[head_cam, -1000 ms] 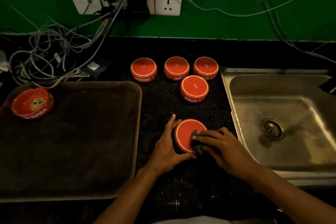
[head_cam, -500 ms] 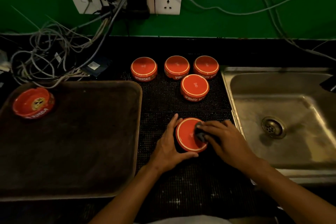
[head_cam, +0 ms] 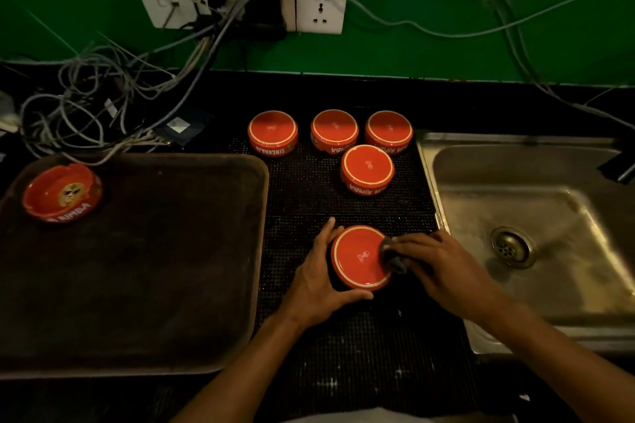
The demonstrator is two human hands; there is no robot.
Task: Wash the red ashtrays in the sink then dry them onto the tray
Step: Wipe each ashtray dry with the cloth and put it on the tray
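On ashtrays [head_cam: 272,134]: "SINGARAJA", perhaps "RIMBA", inverted.

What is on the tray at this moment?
One ashtray, upright, sits in the far left corner of the tray. Nothing else shows on it.

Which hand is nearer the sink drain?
Right. The right hand wipes the ashtray beside the sink, closest to the drain; the left hand grips the ashtray's far side.

Ashtrays [head_cam: 360,256]: you see red, cream ring, white lettering (sides only)
Wall [head_cam: 446,55]: green
Mat [head_cam: 309,189]: black, dotted
Tray [head_cam: 154,268]: your dark brown
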